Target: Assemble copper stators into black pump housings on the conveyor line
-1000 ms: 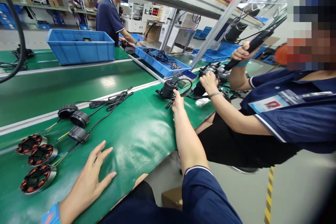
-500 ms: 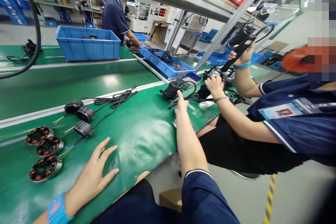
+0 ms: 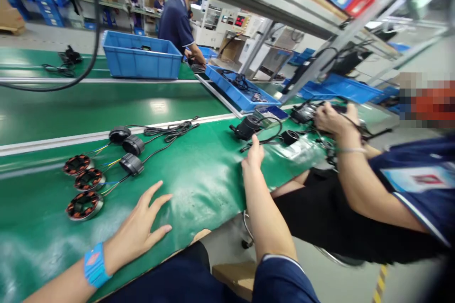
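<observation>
Your right hand (image 3: 253, 155) is reaching, fingers loose, toward the black pump (image 3: 248, 127); left hand (image 3: 138, 229) is lying flat, empty, on the bench (image 3: 199, 184); three coils (image 3: 84, 204) untouched.

no legible text; only blurred red digits on a distant display (image 3: 239, 21)
</observation>
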Action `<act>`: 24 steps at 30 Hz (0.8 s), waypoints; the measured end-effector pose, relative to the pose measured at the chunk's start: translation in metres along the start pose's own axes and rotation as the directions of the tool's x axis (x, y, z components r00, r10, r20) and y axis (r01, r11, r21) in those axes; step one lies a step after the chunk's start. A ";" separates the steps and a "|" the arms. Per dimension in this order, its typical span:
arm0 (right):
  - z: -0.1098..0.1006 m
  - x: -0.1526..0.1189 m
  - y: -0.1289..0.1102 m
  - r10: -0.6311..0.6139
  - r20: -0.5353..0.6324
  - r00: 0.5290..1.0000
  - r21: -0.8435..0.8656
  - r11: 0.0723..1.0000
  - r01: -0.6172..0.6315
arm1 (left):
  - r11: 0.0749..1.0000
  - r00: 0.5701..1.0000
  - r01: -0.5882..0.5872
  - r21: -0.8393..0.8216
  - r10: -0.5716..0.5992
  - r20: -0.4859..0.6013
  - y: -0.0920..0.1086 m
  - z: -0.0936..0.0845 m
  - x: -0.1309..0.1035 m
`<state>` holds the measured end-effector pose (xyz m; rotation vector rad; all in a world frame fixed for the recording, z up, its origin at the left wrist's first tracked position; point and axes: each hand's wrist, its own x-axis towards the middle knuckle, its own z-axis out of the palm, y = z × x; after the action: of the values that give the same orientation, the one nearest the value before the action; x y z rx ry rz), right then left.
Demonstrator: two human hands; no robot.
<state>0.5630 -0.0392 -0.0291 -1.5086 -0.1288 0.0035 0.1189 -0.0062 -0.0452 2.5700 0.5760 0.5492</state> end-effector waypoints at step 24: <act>0.046 -0.211 -0.046 0.060 0.923 -0.381 0.206 0.757 0.620 | 0.970 0.962 0.177 0.167 -0.134 -0.238 -0.069 -0.098 -0.064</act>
<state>0.3457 -0.0133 0.0023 -1.3889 -2.2272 0.9231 -0.0003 0.0523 -0.0169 2.6217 0.9415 0.7708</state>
